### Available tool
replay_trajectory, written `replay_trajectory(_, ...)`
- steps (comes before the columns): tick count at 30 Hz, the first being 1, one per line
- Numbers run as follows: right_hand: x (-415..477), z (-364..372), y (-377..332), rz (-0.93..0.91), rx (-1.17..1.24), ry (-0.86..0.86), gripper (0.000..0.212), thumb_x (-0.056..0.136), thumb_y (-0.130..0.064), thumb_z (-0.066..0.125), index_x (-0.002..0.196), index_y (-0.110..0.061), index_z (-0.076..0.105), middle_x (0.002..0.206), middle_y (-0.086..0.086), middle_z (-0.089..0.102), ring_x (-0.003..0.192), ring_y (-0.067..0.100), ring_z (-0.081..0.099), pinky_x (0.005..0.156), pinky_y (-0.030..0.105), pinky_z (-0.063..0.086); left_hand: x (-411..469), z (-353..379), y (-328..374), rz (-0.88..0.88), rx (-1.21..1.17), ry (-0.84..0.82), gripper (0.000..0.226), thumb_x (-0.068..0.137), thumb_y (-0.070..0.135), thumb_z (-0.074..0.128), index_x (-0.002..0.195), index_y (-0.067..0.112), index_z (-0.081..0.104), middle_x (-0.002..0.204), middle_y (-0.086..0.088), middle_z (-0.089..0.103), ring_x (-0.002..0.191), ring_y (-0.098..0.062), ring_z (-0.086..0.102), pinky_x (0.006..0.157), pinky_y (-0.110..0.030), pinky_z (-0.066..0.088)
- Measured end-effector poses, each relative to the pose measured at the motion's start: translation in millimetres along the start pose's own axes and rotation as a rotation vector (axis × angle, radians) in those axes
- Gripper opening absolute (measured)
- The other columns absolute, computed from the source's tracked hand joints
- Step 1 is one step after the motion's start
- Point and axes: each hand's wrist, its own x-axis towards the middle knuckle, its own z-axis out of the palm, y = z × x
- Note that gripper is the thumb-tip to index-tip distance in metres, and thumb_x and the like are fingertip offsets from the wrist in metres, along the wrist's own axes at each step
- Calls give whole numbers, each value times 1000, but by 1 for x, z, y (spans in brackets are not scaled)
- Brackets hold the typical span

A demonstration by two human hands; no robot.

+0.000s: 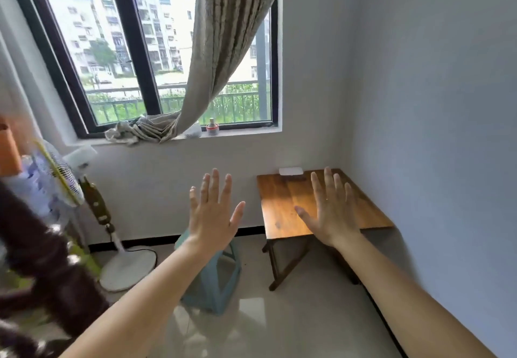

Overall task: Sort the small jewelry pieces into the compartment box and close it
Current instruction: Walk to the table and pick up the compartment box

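Note:
Both my arms are stretched out in front of me, palms facing away, fingers spread. My left hand (212, 212) hangs in the air over a stool, holding nothing. My right hand (330, 212) is raised in front of a small wooden folding table (279, 206) in the room's corner, also holding nothing. A flat white box (291, 171) lies at the table's far edge against the wall; whether it has compartments I cannot tell. No jewelry pieces are visible.
A light blue plastic stool (215, 282) stands on the tiled floor left of the table. A standing fan (64, 178) with a round white base is at the left. A window with a grey curtain (223, 49) fills the far wall. Blurred dark hair hangs at the lower left.

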Motion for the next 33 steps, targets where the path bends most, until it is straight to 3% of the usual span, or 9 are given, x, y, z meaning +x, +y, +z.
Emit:
replay_trajectory(9,226,67,16,0,9,3,88,90,-78,20,157,-29,-6,165,7,-16,153,31,-6,117,47,-9,206,63,-28,6,-34,61,73,98,60,18,157,17,16,165,-15,10,152,-34,10,121,-57,11)
replay_trajectory(14,309,133,31,24,-20,-23,87,90,-78,20,157,-29,-9,165,8,-18,152,31,-8,118,47,-10,310,142,-52,11,-80,44,74,97,60,20,157,17,17,165,-15,10,153,-34,9,121,-56,9)
replay_trajectory(17,364,174,46,75,-49,-35,89,89,-78,20,157,-28,-9,164,9,-19,152,33,-7,121,50,-3,379,194,-60,42,-131,45,74,97,59,22,157,17,16,165,-15,9,153,-33,7,121,-56,9)
replay_trajectory(23,484,240,68,232,-72,-78,89,92,-74,26,157,-24,-7,164,11,-18,152,32,-6,123,51,0,533,295,-71,185,-195,-54,73,98,59,19,158,20,5,166,-11,-5,153,-28,-7,123,-54,2)
replay_trajectory(29,546,278,91,413,-95,-92,89,92,-73,25,158,-23,-6,165,13,-17,152,33,-4,119,45,-4,658,361,-43,350,-223,-128,72,100,59,17,158,20,4,167,-12,-5,153,-30,-5,123,-54,3)
replay_trajectory(33,556,290,121,518,-138,-105,88,92,-72,26,158,-21,-4,165,14,-13,152,35,-1,121,50,2,696,395,-3,449,-286,-175,72,100,59,18,158,20,4,167,-13,-2,153,-31,-4,123,-54,6)
